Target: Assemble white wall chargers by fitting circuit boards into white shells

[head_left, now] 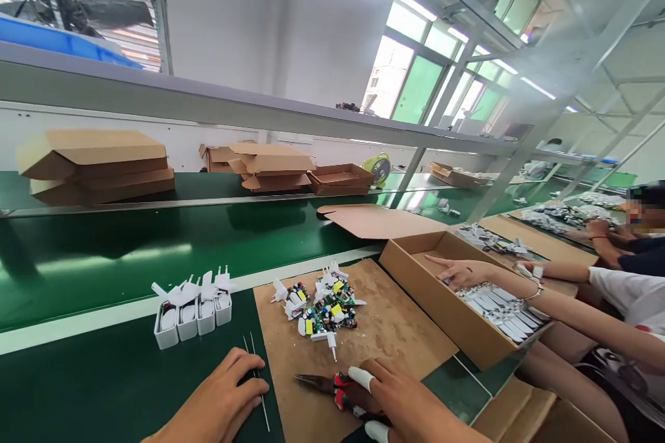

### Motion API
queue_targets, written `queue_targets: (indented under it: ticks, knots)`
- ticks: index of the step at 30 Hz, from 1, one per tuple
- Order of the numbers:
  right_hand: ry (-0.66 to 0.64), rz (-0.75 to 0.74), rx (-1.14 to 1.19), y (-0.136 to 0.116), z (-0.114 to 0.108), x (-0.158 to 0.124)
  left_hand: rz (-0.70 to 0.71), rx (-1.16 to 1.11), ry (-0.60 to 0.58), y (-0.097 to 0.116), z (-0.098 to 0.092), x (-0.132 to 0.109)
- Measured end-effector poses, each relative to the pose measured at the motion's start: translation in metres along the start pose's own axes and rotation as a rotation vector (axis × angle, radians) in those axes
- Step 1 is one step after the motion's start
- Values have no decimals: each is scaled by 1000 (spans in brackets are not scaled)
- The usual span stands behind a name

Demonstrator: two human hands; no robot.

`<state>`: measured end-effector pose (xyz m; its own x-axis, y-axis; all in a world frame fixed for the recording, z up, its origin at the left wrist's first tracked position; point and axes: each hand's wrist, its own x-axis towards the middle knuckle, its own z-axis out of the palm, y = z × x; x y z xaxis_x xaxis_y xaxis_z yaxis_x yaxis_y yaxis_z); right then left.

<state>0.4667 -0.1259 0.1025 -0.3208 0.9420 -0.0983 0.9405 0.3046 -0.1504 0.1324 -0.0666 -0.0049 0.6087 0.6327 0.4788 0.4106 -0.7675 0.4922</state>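
My left hand (223,394) rests on the green table at the lower left, fingers curled over thin metal tweezers (265,410) whose two tips point away and stand apart. My right hand (397,394), with white finger cots on some fingers, is closed on pliers (316,383) with dark jaws and red grips, their jaws pointing left over the cardboard sheet (395,311). Ahead of it lies a heap of small circuit boards with white plug parts (330,301). Several open white charger housings (208,318) stand in a row beyond my left hand, white plug pieces sticking out on top.
To the right, a co-worker's hand (462,271) reaches over an open cardboard box (431,297) holding rows of white pieces. Another carton (540,415) stands lower right. A green conveyor belt (208,235) runs behind, with cartons (104,166) beyond it under a shelf.
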Motion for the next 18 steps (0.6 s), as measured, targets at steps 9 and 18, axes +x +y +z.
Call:
queue_targets:
  ticks: [9, 18]
  knots:
    - [10, 52, 106, -38, 38, 18, 4, 38, 86, 2, 12, -2]
    - [159, -8, -106, -43, 51, 47, 103, 103, 61, -8, 13, -6]
